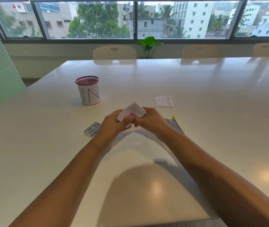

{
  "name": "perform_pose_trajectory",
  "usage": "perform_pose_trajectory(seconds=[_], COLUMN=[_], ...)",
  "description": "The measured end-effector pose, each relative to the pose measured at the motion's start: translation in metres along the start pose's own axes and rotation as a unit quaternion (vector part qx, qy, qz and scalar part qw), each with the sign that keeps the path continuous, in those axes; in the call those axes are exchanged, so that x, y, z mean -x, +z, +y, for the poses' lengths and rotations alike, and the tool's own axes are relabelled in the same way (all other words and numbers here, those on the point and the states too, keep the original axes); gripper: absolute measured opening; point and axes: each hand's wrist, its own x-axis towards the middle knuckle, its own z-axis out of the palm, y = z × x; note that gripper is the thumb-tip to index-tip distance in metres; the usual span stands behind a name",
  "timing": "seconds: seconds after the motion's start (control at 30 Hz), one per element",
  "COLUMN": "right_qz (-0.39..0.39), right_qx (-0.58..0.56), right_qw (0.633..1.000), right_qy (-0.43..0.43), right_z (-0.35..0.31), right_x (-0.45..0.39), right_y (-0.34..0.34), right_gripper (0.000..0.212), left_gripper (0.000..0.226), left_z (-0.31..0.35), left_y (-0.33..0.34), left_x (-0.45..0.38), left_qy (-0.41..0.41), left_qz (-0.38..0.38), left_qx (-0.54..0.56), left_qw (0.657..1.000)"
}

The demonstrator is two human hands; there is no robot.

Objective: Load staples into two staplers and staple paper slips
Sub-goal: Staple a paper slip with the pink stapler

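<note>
White table under windows; both hands clamp paper slips and pink stapler.

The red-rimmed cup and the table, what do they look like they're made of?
The cup looks like red wire mesh, visible as a grid inside the rim, wrapped in white paper with hand-drawn letters. The table has a smooth, glossy white top, probably laminate or a similar coated surface: it mirrors the chairs and ceiling lights.

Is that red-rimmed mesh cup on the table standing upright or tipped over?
Upright. The mesh cup stands on its base on the table, red rim on top, opening facing up.
</note>
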Motion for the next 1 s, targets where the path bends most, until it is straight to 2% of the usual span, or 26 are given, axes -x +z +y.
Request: perform_pose_trajectory(seconds=[0.03,0.13,0.27,0.37,0.47,0.6,0.7,0.83,0.93,1.0], right_qz=[0.0,0.011,0.022,0.005,-0.017,-0.059,-0.066,-0.101,-0.092,-0.07], right_qx=[-0.012,-0.048,-0.009,0.0,0.013,0.016,0.007,-0.073,-0.112,-0.131], right_qw=[1.0,0.998,0.999,1.0,0.999,0.997,0.997,0.99,0.985,0.983], right_qy=[0.013,0.04,0.04,0.03,0.037,0.053,0.046,0.07,0.093,0.108], right_z=[0.001,0.001,-0.001,-0.002,-0.004,-0.005,-0.005,-0.005,-0.006,-0.008], right_x=[0.0,0.001,0.001,0.003,0.003,0.002,0.001,0.003,0.0,0.0], right_y=[0.001,0.003,0.003,0.003,0.002,0.001,0.0,-0.005,-0.01,-0.012], right_gripper=[0.031,0.036,0.041,0.046,0.049,0.051,0.048,0.053,0.055,0.04], left_gripper=[0.066,0.063,0.068,0.065,0.049,0.042,0.028,0.017,0.023,0.025], left_z=[-0.001,-0.003,-0.002,-0.001,-0.001,0.001,0.002,-0.002,-0.003,-0.004], left_y=[0.0,0.0,0.001,0.0,-0.001,0.001,0.001,0.0,-0.002,-0.005], left_x=[0.0,-0.001,-0.001,0.0,0.001,0.002,0.001,-0.002,-0.003,-0.004], left_qy=[-0.011,-0.036,-0.062,-0.074,-0.074,-0.069,-0.051,-0.053,-0.055,-0.06], left_qz=[-0.009,-0.042,-0.04,-0.046,-0.044,-0.02,-0.01,0.024,0.06,0.092], left_qx=[0.034,0.091,0.104,0.123,0.144,0.141,0.154,0.164,0.155,0.154], left_qw=[0.999,0.994,0.992,0.989,0.986,0.987,0.987,0.985,0.985,0.982])
